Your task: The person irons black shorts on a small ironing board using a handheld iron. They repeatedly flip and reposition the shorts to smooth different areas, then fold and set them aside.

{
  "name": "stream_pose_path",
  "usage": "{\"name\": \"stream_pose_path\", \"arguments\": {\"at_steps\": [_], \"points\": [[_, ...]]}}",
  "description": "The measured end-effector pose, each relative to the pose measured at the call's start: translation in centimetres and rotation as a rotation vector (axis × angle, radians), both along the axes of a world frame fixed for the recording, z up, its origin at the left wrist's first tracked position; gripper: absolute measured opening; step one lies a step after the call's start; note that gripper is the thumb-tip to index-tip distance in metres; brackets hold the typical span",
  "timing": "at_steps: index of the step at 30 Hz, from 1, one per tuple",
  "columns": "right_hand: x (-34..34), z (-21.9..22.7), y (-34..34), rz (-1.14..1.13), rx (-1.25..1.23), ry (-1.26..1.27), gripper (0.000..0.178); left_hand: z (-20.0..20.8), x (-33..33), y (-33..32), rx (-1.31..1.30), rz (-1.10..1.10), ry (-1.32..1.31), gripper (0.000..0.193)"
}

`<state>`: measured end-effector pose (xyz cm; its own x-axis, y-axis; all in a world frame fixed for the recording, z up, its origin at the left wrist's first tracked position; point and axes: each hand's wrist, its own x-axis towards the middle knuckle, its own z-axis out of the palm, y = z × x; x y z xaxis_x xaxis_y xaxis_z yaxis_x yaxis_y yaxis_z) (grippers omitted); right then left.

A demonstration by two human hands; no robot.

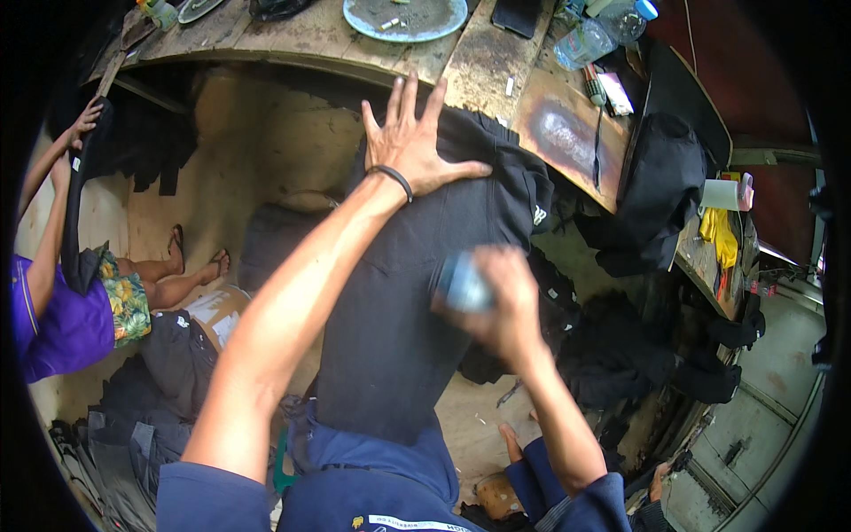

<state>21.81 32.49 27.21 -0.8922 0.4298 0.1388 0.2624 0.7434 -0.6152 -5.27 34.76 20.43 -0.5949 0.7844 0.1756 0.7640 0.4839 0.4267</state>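
Note:
A pair of black trousers (pixel 381 293) lies stretched from the table edge down to my lap, with a small white mark near its far right side. My left hand (pixel 412 146) presses flat on the far part of the cloth, fingers spread and a dark band round the wrist. Over the middle of the trousers, my right hand (pixel 505 297) grips a light-blue rounded object (pixel 467 282) with a dark edge. Motion smears both that hand and the object, so its kind and whether it touches the cloth are unclear.
A wooden table (pixel 301 40) ahead holds a round ash-filled dish (pixel 408 18), a phone (pixel 516 14) and plastic bottles (pixel 587 44). Black cloth (pixel 660 186) hangs at right. Another person (pixel 66 310) in purple holds dark cloth at left. Dark garments (pixel 133 426) are heaped at lower left.

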Motion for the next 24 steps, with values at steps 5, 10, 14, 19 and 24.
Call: {"name": "stream_pose_path", "arguments": {"at_steps": [5,10,14,19,24], "points": [[2.4,0.3,-3.2,-0.113,-0.004,-0.003,0.059,0.0,-0.5,0.1,-0.026,-0.078,0.112,0.146],[-4.5,3.2,5.3,0.009,-0.008,-0.009,0.058,0.0,-1.0,0.8,-0.040,-0.090,-0.114,0.146],[-6.7,0.4,5.9,-0.151,0.056,-0.081,0.062,0.4,-0.8,0.8,-0.038,-0.056,-0.053,0.148],[1.3,-0.7,-2.9,0.120,-0.307,-0.222,0.060,0.4,-0.7,0.5,-0.016,-0.077,-0.066,0.147],[-2.2,1.4,-6.0,-0.101,-0.048,-0.177,0.068,0.3,-0.8,0.8,-0.038,-0.142,0.007,0.137]]}}
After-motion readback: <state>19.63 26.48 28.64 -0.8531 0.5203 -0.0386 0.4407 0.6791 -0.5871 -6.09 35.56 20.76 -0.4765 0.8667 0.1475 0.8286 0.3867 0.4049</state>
